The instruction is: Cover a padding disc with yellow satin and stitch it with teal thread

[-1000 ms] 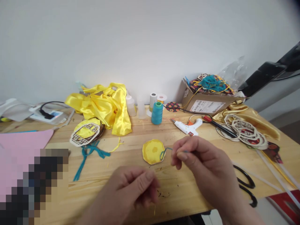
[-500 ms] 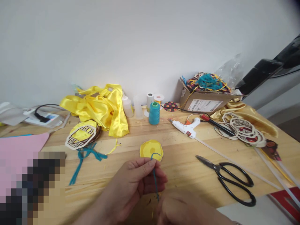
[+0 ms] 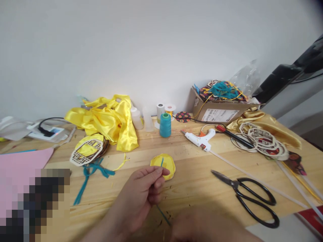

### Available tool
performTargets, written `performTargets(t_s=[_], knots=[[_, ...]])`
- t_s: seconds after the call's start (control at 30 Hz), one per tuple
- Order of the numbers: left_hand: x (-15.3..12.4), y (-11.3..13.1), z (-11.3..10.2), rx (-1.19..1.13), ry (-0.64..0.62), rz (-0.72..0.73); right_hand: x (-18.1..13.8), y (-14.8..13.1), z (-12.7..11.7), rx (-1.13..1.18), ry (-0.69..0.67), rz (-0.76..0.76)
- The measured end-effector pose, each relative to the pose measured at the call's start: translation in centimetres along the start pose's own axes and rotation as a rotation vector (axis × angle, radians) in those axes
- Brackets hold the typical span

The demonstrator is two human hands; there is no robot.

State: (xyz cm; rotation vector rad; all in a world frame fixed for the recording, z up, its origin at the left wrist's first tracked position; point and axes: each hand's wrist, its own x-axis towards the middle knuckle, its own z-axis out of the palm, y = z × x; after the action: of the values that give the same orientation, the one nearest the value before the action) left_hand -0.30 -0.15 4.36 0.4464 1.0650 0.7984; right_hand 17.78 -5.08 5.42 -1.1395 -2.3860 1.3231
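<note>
My left hand pinches a teal cord between thumb and forefinger, with a short end poking up past the fingertips. The cord runs down and right to my right hand, which is closed on it at the bottom edge; blur softens that hand and its fingers barely show. Just beyond my left fingertips a yellow fabric disc lies flat on the wooden table, partly covered by the hand. Farther back stands a teal thread spool.
Black-handled scissors lie at right, behind them a white glue gun. A cardboard box of trimmings stands at the back. Left are yellow satin and stacked wooden frames with teal ties.
My left fingers have curled in more around the cord, and the cord's upper end shows shorter and straighter. My right hand has dropped slightly lower. The view has shifted a little.
</note>
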Motion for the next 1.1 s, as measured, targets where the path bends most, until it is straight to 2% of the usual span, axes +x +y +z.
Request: performTargets(t_s=[0.07, 0.13, 0.2, 0.23, 0.33, 0.43, 0.57, 0.73, 0.83, 0.97, 1.1], knots=[[-0.1, 0.0, -0.1, 0.035, 0.017, 0.017, 0.2, 0.4, -1.1, -0.018, 0.107, 0.065], [-0.3, 0.0, -0.1, 0.077, 0.024, 0.034, 0.8, 0.6, -2.5, -0.046, 0.327, 0.096], [-0.5, 0.0, 0.1, 0.128, 0.033, 0.044, 1.8, 0.5, -3.8, -0.08, 0.505, 0.017], [-0.6, 0.0, 0.3, 0.155, 0.041, 0.05, 2.5, 0.4, -4.4, -0.094, 0.514, -0.06], [-0.9, 0.0, 0.6, 0.223, 0.051, 0.078, 4.6, 0.0, -5.5, -0.144, 0.304, -0.241], [-1.2, 0.0, 0.5, 0.272, 0.05, 0.109, 6.4, 0.1, -5.9, -0.231, 0.14, -0.26], [-1.3, 0.0, 0.1, 0.261, 0.082, 0.091, 7.6, 0.5, -6.6, -0.33, 0.048, -0.253], [-1.0, -0.1, 0.1, 0.194, 0.1, 0.056, 8.0, 0.4, -7.0, -0.426, 0.042, -0.313], [-0.8, -0.3, 0.1, 0.187, 0.089, 0.07, 8.3, 0.7, -7.2, -0.584, 0.051, -0.323], [-0.8, -0.4, -0.3, 0.167, 0.119, 0.095, 9.1, 1.3, -8.6, -0.882, 0.179, -0.345], [-1.3, 0.2, -0.7, 0.09, 0.138, 0.138, 10.2, 1.4, -11.4, -0.97, 0.34, -0.322]])
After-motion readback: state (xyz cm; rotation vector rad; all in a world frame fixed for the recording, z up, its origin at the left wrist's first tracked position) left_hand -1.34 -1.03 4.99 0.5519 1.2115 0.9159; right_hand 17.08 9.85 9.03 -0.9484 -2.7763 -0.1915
